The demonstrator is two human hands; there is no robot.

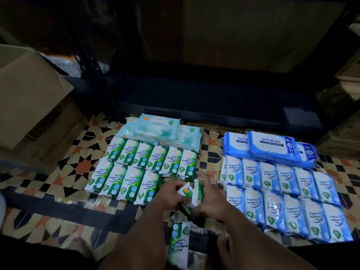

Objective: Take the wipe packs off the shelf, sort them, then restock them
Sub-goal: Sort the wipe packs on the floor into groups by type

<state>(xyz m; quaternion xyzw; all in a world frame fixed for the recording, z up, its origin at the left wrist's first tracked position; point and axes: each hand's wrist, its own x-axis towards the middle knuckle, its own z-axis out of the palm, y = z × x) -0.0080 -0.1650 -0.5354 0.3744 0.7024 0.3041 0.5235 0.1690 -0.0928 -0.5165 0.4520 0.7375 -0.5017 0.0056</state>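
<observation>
Wipe packs lie sorted on the patterned floor. Green pine packs [136, 166] form two rows at left, with pale teal fragrance-free packs [155, 129] stacked behind them. Blue fragrance-free packs [282, 191] fill two rows at right, behind which lie dark blue antabax packs [270, 147]. My left hand [171, 193] and my right hand [212, 197] both grip a green pine pack [192, 193] between them, just right of the front green row. Another green pine pack [178, 244] lies near my legs. The dark shelf [214, 94] behind stands bare.
A large cardboard box [33, 106] sits at the left. More boxes [348, 78] crowd the right edge beside the shelf frame. My bare foot [226, 248] rests at the bottom, next to the near green pack. A strip of tiled floor [210, 152] separates the green and blue groups.
</observation>
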